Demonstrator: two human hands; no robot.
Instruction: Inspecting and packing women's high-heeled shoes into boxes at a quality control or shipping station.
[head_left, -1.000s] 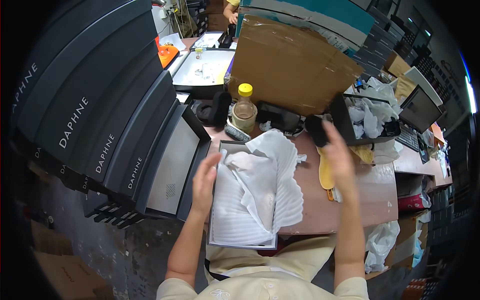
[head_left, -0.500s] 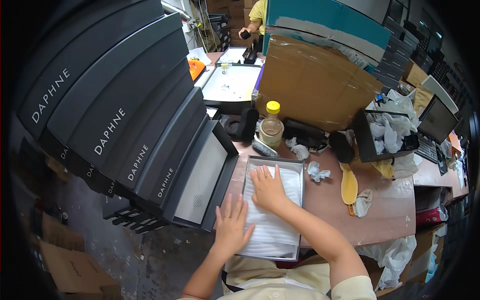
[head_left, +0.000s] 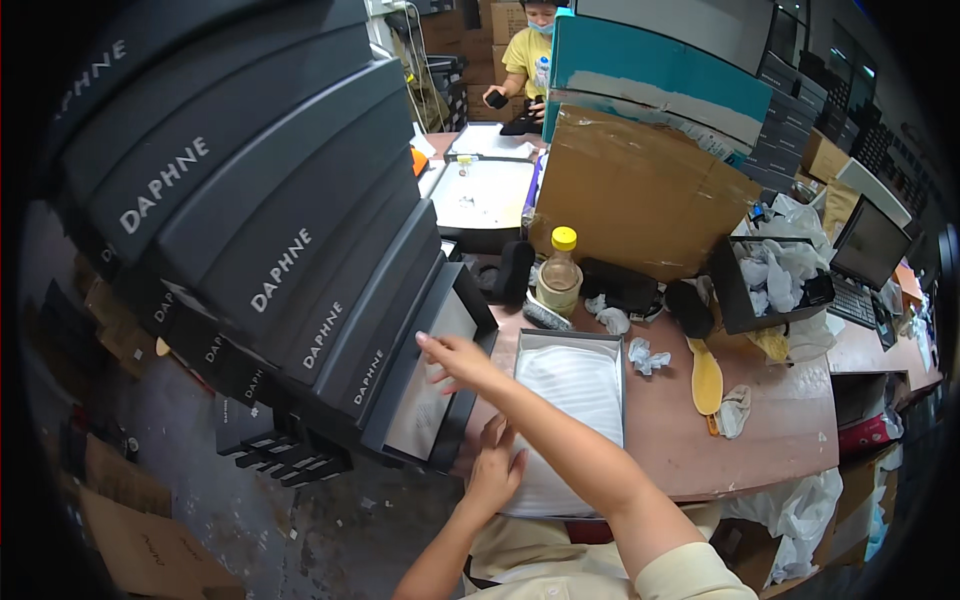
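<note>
An uncovered dark shoebox (head_left: 621, 400) lies in front of me, its contents covered by white ribbed wrapping sheet (head_left: 572, 385). My left hand (head_left: 493, 475) rests at the box's left edge, thumb apart from the fingers; part of that edge is hidden under it. Reaching across to the left, my right hand (head_left: 458, 363) is over the pale inside of a dark box part (head_left: 425, 405), perhaps a lid, at the stack's right end. Its fingers are loosely spread with nothing visible in them. Whether it touches that part, I cannot tell.
Tall stacked dark shoeboxes (head_left: 290, 230) fill the left. Behind the box stand a yellow-capped bottle (head_left: 560, 280) and a brown cardboard sheet (head_left: 640, 190). Crumpled paper (head_left: 648, 357), a yellow insole (head_left: 706, 378) and a bin of plastic wrap (head_left: 770, 270) lie right. A co-worker (head_left: 525, 65) stands beyond.
My right hand has left the wrapping sheet and moved left to the pale-lined box part. My left hand has shifted along the shoebox's left edge. The view has shifted, showing more of the co-worker.
</note>
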